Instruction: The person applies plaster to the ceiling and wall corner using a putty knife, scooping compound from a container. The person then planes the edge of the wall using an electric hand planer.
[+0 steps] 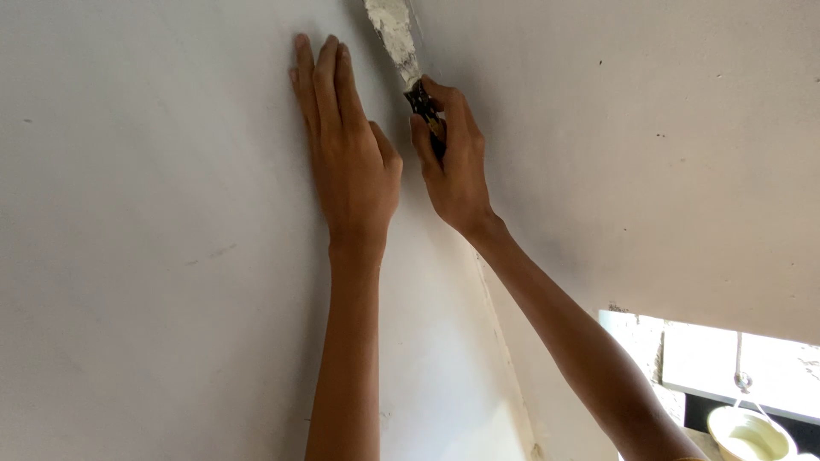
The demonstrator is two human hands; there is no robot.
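Two hands up on the wall from where I'm watching. Left hand (350,158) is released: palm flat, fingers (323,77) straight and together, pressed against the smooth white plastered wall face (145,239) just left of the corner. Nothing in it.

Right hand (453,162) is grasping the dark, yellow-flecked handle (424,111) of a narrow metal putty knife caked w/ white plaster (395,38). Thumb and index pinch the handle near the blade, other fingers curled behind. Blade points up and slightly left, lying right in the inside corner seam (504,341) where the two wall faces meet; its tip runs out of the top of the frame, so can't see the end. The two hands sit just beside each other, thumbs nearly touching, can't tell if they do.

Further out: right-hand wall face (649,171), same off-white, w/ a few small dark specks. Bottom right, a bright opening (726,358) under that wall's lower edge, and below it a small round pale-yellow plastic bucket (752,434) w/ a thin wire handle, creamy stuff inside, well apart from both hands.
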